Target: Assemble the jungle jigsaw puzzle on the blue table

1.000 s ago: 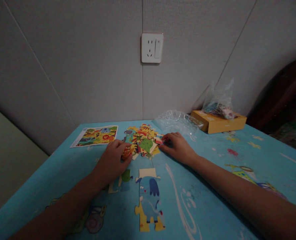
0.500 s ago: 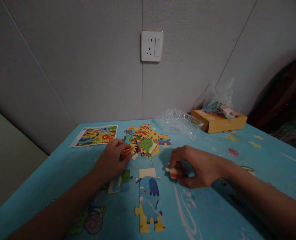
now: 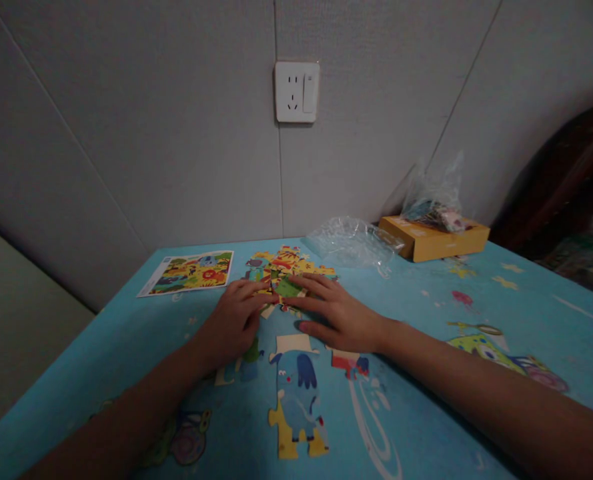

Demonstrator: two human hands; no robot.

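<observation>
The right hand [image 3: 339, 315] lies flat, fingers spread, on the puzzle pile [image 3: 289, 263] near the tabletop's [image 3: 426, 320] far edge. The left hand [image 3: 233, 320] touches the pile too; I cannot tell its grip. The right edge has open room.

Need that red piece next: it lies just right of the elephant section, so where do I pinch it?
Pinch the red piece by its near edge, coming from the person's side. It lies flat on the table, and its far edge is hidden beneath the right hand, so likely only the near edge is free.
</observation>
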